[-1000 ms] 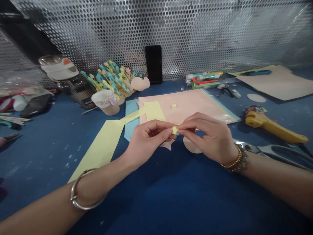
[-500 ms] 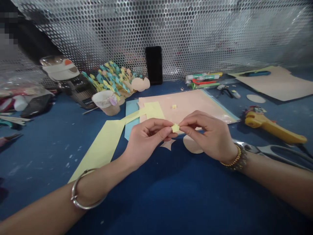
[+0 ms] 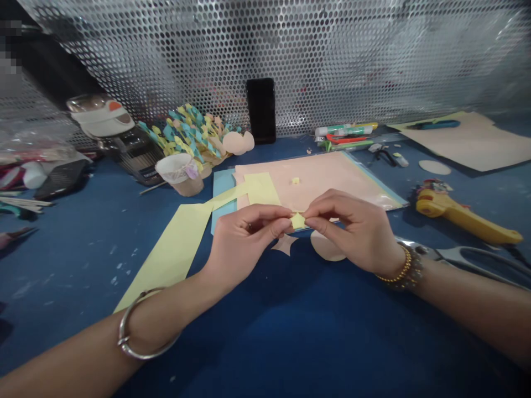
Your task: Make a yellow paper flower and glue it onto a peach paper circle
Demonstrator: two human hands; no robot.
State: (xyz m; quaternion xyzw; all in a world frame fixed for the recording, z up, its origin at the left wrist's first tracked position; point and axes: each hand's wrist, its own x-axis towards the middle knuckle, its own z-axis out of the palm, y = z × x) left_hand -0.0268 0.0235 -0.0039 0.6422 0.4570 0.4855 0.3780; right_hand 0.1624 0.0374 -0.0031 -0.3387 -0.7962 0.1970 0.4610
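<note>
A small yellow paper star [image 3: 297, 221] is pinched between both hands at the centre of the view. My left hand [image 3: 244, 237] grips its left side with thumb and forefinger. On its right side, the fingertips of my right hand [image 3: 354, 232] hold it the same way. Behind the hands, a second small yellow piece [image 3: 295, 181] lies on a pink sheet [image 3: 323, 171]. Just below the star, a pink four-pointed scrap [image 3: 284, 244] rests on the blue table. A pale round paper [image 3: 326, 247] is partly covered by my right hand.
Long yellow paper [image 3: 170, 249] stretches at left. Behind it stand a white cup [image 3: 180, 174], paper flowers [image 3: 191, 132], a bottle [image 3: 124, 138] and a phone [image 3: 261, 110]. At right lie scissors [image 3: 452, 255], a yellow glue gun [image 3: 468, 216], pens [image 3: 348, 132] and more paper [image 3: 477, 141].
Both hands have moved slightly down with the star between them. The star now shows more of its face and points. The other things have stayed in place.
</note>
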